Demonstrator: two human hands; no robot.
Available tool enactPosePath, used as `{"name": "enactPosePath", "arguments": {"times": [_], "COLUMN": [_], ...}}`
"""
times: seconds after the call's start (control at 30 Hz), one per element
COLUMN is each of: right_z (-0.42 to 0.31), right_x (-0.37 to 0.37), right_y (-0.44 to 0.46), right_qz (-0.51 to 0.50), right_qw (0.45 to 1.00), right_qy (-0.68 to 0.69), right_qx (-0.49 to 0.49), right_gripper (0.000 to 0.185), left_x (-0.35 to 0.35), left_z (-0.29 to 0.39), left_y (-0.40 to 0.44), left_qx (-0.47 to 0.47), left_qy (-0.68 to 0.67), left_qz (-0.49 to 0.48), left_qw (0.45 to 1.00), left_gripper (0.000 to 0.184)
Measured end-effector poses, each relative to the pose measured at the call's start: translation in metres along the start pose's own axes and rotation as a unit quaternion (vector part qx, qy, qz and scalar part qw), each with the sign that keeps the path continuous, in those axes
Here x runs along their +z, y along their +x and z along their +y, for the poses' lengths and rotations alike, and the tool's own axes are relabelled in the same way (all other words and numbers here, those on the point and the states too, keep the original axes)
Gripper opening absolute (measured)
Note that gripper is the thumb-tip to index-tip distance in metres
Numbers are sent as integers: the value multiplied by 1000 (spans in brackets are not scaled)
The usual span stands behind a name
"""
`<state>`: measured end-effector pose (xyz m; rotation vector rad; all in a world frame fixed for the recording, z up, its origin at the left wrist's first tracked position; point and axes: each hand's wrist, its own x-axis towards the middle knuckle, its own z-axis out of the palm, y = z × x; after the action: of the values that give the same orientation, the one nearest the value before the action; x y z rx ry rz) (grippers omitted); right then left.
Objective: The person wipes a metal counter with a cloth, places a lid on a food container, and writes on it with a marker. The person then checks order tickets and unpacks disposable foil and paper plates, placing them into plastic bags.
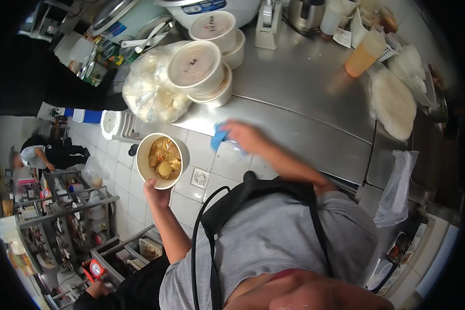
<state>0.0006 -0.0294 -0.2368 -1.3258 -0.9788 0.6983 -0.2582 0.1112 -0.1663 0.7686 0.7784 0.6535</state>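
Observation:
My left hand (158, 193) is closed on the lower side of a white paper bowl (184, 161), held up over the tiled floor and tipped toward the camera. Inside the bowl is a brown stew (165, 156) with chunks and a pale round piece. My right hand (243, 135), smeared a little by motion, is closed on a blue cloth (219, 137) at the front edge of the steel counter (299, 116). Just beyond it stand stacked lidded tubs (195, 64) with handwriting on the lids, and a clear plastic bag (152, 82) of pale pieces leans beside them.
An orange-filled bottle (364, 54) and a bag of flat white food (392, 103) lie toward the right. A white stool (118, 125) stands on the floor at left. Another person (41, 155) is farther back, near metal shelves (67, 217). A dark sleeve (62, 85) reaches in at upper left.

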Motion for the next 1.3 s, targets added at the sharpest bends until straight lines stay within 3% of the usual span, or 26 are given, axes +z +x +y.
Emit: {"name": "enactPosePath", "arguments": {"times": [0.03,0.07,0.1,0.17,0.2,0.27,0.33,0.4,0.47,0.57,0.63,0.7,0.8,0.83,0.87,0.9,0.93,0.97,1.07,1.13,1.17,1.2,1.27,1.3], "right_z": [-19,-16,-9,3,20,70,71,22,7,-14,-25,13,69,49,71,63,33,8,-11,-43,-92,-80,-66,-55], "right_x": [-30,-57,-78,-119,-118,-105,-53,12,35,5,-33,-64,-27,4,31,57,73,70,20,-41,-63,-100,-158,-177], "right_y": [9,17,26,47,59,67,69,38,19,28,54,72,60,36,18,-2,-18,-21,-27,-43,-55,-68,-93,-103], "right_qz": [5,43,74,121,153,206,109,-28,-212,-102,6,148,180,116,76,-5,-39,-154,-123,-54,20,35,165,246], "right_qw": [996,998,996,973,928,770,794,823,921,969,933,887,790,814,844,854,901,963,977,984,973,987,974,905], "right_qy": [2,-25,50,-193,-339,-603,-596,-567,-326,-208,-352,-433,-576,-568,-524,-500,-411,-215,45,73,100,37,9,-266], "right_qx": [88,29,23,-33,-25,-6,57,29,1,84,79,57,106,32,-87,-145,-135,54,166,151,205,152,153,222], "right_gripper": [24,24,25,26,25,24,22,19,20,22,24,22,20,21,24,26,24,25,26,25,25,27,37,45], "left_x": [-12,-23,-34,-53,-61,-69,-75,-75,-83,-88,-88,-85,-80,-77,-74,-69,-64,-63,-54,-50,-47,-45,-44,-44], "left_z": [4,8,10,10,11,11,10,11,12,17,18,16,12,11,10,9,8,9,9,8,9,9,7,6], "left_y": [-4,-8,-12,-18,-21,-27,-26,-28,-26,-25,-25,-24,-19,-16,-14,-11,-7,-2,11,18,20,22,25,28], "left_qx": [5,8,5,-3,-8,-14,-17,-17,-13,-21,-21,-23,-40,-46,-43,-43,-42,-46,-40,-58,-69,-79,-95,-100], "left_qy": [-3,-5,-10,-22,-27,-34,-29,-30,-35,-28,-31,-33,-31,-28,-29,-30,-30,-12,-2,-8,-12,-18,-4,0], "left_qz": [12,23,27,32,35,38,35,36,37,18,14,15,-6,-5,-14,-22,-34,-48,-68,-84,-92,-98,-100,-101], "left_qw": [1000,1000,1000,999,999,999,999,999,999,999,999,999,999,999,999,998,998,998,997,995,993,992,990,990], "left_gripper": [74,74,73,72,72,71,70,71,71,73,73,73,73,73,72,71,70,71,72,72,71,71,71,71]}}
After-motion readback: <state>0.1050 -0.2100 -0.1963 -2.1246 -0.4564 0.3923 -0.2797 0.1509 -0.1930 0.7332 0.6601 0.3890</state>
